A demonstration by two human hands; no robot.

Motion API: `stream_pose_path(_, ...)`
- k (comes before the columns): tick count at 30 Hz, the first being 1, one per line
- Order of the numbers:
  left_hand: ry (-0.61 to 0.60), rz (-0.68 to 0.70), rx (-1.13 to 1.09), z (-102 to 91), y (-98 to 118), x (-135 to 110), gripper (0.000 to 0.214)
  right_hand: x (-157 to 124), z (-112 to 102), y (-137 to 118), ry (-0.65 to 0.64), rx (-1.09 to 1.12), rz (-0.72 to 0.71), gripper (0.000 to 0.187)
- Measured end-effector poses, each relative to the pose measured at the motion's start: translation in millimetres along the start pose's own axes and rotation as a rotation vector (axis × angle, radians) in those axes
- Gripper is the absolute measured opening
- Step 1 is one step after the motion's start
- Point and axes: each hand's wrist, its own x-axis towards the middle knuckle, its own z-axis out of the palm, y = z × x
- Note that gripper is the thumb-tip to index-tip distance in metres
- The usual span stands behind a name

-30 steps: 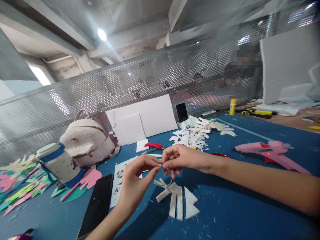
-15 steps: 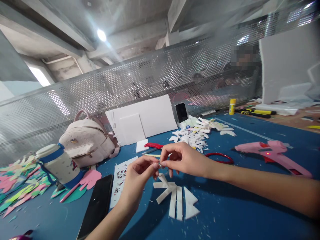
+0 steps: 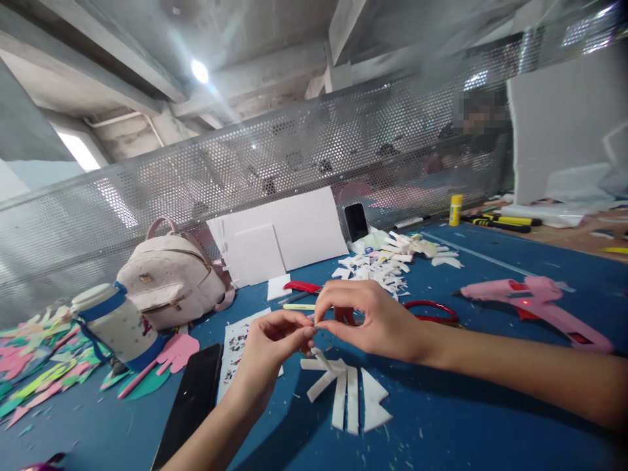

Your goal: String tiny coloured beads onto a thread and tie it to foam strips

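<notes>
My left hand [image 3: 275, 340] and my right hand [image 3: 366, 320] meet above the blue table, their thumbs and fingertips pinched together. Whatever lies between the fingertips is too small to make out. Just below them, several white foam strips [image 3: 338, 376] lie partly overlapping, with a notched white foam piece [image 3: 375, 400] to their right. Behind my right hand show the red handle [image 3: 432, 310] of a tool and a red cutter [image 3: 301, 286]. Near my left wrist lie a speckled white sheet [image 3: 236, 347] and a black phone [image 3: 191, 402].
A pink glue gun [image 3: 534, 304] with a lit red light rests at the right. White scraps [image 3: 387, 261] are heaped at the back, near a glue stick [image 3: 456, 210]. White boards [image 3: 304, 229] lean on the mesh partition. A backpack [image 3: 171, 278], bottle [image 3: 118, 327] and coloured foam scraps [image 3: 39, 366] occupy the left.
My right hand has turned slightly, its fingers curling closer together, and shifted a little right. My left hand stays nearly in place. The table items have not moved.
</notes>
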Motion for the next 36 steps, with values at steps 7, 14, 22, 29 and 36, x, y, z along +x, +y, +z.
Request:
stream_pose_path(7, 0.004, -0.059, 0.021, 2.5, 9, -2, 0.02, -4, 0, 4, -0.026, -0.158, -0.157, 0.009)
stream_pose_path(14, -0.041, -0.14, 0.029, 0.9, 12, -3, 0.024, -6, 1, 3, -0.085, -0.351, -0.246, 0.013)
stream_pose_path(22, -0.062, -0.153, -0.069, -0.3, 12, -3, 0.019, -3, 1, 7, -0.046, -0.273, -0.183, 0.011)
stream_pose_path(29, -0.097, -0.015, -0.174, -3.9, 8, 1, 0.012, -2, -1, 4, -0.022, -0.148, -0.089, 0.006)
stream_pose_path(36, -0.112, 0.001, -0.222, -8.2, 1, 5, 0.013, -2, -2, 4, -0.022, -0.134, -0.063, 0.007)
